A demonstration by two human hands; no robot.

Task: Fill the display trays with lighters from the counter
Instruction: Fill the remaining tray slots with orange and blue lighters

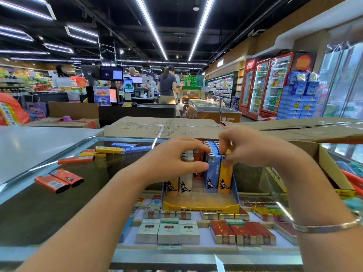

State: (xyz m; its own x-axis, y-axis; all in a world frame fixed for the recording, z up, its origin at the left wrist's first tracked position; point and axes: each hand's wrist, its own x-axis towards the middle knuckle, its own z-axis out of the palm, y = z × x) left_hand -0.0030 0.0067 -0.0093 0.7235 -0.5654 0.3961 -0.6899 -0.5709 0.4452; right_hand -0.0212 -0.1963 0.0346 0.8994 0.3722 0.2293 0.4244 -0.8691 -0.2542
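Blue cardboard display tray with a yellow front lip (200,208) sits on the glass counter top (59,203), straight ahead of the person, lighters standing upright in rows inside. Left hand (176,160) comes in from the left over the tray's left rows, fingers curled round the tops of the upright lighters, thumb low against the side of a white lighter with a black kangaroo print (185,183). An orange-yellow lighter with the same print (171,186) stands just left of it under the hand. Right hand (245,146) is over the right rows, fingertips pinching the top of a yellow lighter with a black print (225,179) at the tray's front right. A blue lighter with a metal cap (213,171) stands between the two hands, touching the yellow one. More blue lighters line up behind it; an orange one shows between the white and the blue.

Loose lighters lie flat on the glass well left of the left hand: two orange ones side by side (59,180) nearest, one long orange one (76,160) further back, then a yellow one (110,149) and blue ones (137,148) near the counter's far edge. Silver bangle (326,226) on the right wrist. Cigarette packs (169,230) show beneath the glass. Flattened brown cardboard box (163,126) lies behind the tray.
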